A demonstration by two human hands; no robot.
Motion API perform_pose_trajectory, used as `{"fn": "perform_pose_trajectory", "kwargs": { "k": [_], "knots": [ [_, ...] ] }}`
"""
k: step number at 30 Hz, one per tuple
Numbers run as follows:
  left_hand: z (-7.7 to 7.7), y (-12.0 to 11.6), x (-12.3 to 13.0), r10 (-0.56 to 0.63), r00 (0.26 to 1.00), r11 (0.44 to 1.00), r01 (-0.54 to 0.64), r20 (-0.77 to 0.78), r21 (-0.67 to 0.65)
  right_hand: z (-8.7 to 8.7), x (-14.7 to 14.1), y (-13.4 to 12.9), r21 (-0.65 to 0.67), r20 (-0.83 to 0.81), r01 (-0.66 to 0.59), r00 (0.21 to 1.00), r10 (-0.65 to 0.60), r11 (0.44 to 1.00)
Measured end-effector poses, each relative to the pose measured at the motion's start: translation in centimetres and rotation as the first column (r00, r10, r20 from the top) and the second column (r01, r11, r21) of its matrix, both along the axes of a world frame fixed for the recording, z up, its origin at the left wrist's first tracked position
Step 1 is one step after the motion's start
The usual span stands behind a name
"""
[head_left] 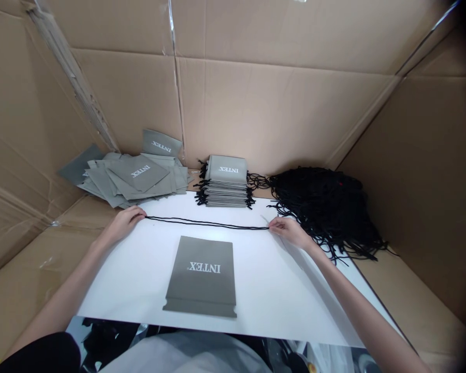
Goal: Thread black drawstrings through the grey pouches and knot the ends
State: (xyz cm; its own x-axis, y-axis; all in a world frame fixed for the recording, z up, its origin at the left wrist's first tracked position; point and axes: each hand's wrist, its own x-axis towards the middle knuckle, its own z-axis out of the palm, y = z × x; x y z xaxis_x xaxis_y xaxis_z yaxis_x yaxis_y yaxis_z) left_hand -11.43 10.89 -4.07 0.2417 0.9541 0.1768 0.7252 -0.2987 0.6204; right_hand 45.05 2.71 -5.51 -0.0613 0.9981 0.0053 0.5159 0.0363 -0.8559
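Observation:
A doubled black cord (205, 223) is stretched nearly straight across the white board, its two strands lying close together. My left hand (129, 218) pinches its left end, and my right hand (285, 229) pinches the other end between thumb and fingers. Below the cord, toward me, a flat grey pouch (204, 277) rests on the board with its white INTEX lettering upside down. Notches show at both side edges near the pouch's lower end. Neither hand touches the pouch.
Loose grey pouches (135, 178) are heaped at the back left. A neat stack of corded pouches (226, 181) stands at the back middle. A big pile of black cords (326, 207) spreads over the back right. Cardboard walls (287, 114) enclose the white board (112, 290).

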Motion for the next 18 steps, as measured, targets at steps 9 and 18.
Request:
{"fn": "perform_pose_trajectory", "kwargs": {
  "k": [9,18],
  "knots": [
    [0.8,0.1,-0.4,0.226,0.940,0.974,-0.223,0.256,-0.043,0.0,1.4,0.2,0.072,-0.284,0.234,0.937,-0.204,0.970],
    [1.0,0.5,-0.5,0.361,0.805,0.932,-0.324,0.470,-0.161,-1.1,0.9,0.7,0.056,-0.481,0.395,0.816,-0.322,0.917]
  ]
}}
